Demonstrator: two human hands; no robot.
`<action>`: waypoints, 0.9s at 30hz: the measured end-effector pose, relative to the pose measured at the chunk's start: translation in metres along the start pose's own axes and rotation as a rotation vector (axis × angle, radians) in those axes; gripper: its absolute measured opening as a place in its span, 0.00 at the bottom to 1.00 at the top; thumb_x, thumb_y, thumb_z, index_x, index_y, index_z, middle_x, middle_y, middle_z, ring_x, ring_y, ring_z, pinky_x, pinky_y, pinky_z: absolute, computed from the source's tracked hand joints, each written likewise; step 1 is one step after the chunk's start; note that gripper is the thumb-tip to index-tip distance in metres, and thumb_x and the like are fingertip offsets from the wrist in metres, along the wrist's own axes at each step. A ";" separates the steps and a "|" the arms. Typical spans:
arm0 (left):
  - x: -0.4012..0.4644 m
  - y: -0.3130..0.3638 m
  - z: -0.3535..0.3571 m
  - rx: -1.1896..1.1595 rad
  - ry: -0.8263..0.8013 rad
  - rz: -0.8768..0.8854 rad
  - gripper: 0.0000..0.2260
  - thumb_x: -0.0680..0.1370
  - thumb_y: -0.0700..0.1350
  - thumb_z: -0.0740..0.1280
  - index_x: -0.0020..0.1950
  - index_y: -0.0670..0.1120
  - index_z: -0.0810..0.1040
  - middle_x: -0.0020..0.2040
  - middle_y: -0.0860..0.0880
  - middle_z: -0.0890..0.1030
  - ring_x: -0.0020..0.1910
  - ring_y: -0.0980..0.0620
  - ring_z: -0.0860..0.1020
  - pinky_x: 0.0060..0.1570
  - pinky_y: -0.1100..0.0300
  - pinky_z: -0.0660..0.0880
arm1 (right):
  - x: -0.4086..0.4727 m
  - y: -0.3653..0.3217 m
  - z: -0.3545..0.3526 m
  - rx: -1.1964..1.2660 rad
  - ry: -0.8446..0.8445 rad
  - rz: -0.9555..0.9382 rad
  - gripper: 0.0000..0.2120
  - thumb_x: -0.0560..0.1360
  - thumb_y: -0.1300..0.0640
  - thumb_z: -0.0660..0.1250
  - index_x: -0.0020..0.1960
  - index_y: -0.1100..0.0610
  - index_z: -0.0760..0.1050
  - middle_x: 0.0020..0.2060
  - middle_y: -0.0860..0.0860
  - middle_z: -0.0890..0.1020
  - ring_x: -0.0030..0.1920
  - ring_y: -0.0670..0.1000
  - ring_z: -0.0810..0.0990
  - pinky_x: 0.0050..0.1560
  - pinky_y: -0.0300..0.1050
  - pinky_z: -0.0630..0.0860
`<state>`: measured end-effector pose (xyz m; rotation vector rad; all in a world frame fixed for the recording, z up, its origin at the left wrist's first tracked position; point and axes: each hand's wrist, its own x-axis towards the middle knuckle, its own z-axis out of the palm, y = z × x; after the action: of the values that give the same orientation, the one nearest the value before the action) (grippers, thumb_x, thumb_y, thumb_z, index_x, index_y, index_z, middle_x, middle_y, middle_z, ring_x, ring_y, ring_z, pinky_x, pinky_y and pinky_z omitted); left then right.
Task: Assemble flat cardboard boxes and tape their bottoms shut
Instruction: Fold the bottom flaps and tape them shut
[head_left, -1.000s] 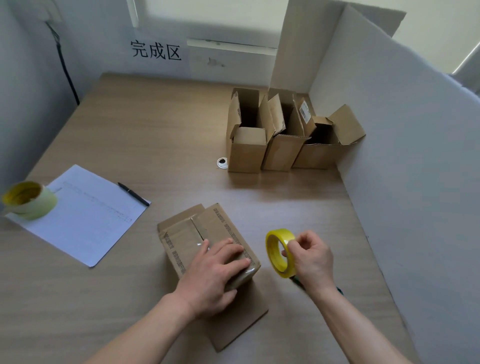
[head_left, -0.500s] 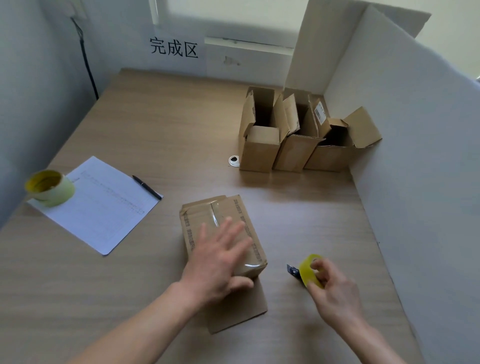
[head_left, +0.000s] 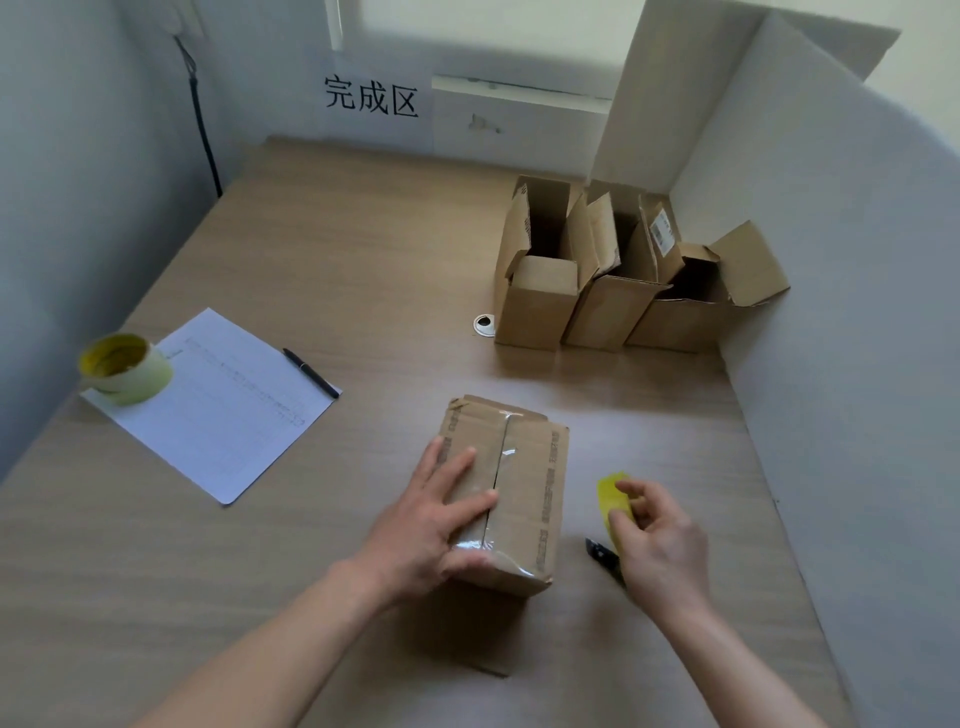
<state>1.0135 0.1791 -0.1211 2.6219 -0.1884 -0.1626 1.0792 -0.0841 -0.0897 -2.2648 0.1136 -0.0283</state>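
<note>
Brown corrugated cardboard makes up the box, which stands bottom-up near the front middle of the wooden worktop, its two bottom flaps meeting in a centre seam covered by a glossy strip of clear tape that wraps over the near edge. Printed text runs along both long sides of the taped face. The left hand lies flat on that face with fingers spread and straight, thumb against the near end. Just right of the box, not touching it, the right hand pinches a yellow tape roll between curled fingers and thumb, low over the worktop; a dark cutter lies partly hidden beneath that hand. Bare wood stretches between the box and three open boxes lined up at the far right corner, against a white partition that bounds the whole right side close to the right hand. A small round cable hole sits beside the leftmost of them. To the left, well apart, a sheet of paper carries a pen and a second tape roll near the left wall. A sign with black characters hangs on the back wall.
</note>
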 end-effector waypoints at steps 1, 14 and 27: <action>-0.001 0.002 0.002 -0.061 0.101 -0.022 0.30 0.72 0.66 0.66 0.72 0.56 0.71 0.79 0.54 0.44 0.78 0.47 0.36 0.76 0.46 0.53 | 0.004 -0.004 0.002 0.004 0.012 0.002 0.13 0.71 0.64 0.72 0.49 0.48 0.81 0.32 0.48 0.79 0.36 0.50 0.78 0.38 0.43 0.71; 0.011 0.038 0.036 -0.727 0.684 -0.692 0.28 0.73 0.48 0.75 0.71 0.48 0.72 0.60 0.57 0.78 0.53 0.66 0.77 0.52 0.77 0.67 | -0.010 -0.030 0.058 -0.169 -0.075 -0.042 0.17 0.79 0.60 0.61 0.64 0.47 0.77 0.51 0.51 0.79 0.48 0.49 0.75 0.49 0.45 0.72; 0.045 -0.041 -0.038 -0.204 0.303 -0.455 0.17 0.76 0.57 0.68 0.64 0.57 0.78 0.56 0.54 0.82 0.55 0.52 0.78 0.49 0.60 0.73 | 0.019 -0.020 0.036 -0.140 -0.125 -0.083 0.21 0.78 0.61 0.63 0.69 0.48 0.74 0.59 0.51 0.81 0.60 0.55 0.77 0.57 0.44 0.71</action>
<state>1.0672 0.2253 -0.1123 2.4068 0.5046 0.0609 1.1012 -0.0456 -0.0980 -2.4028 -0.0463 0.0794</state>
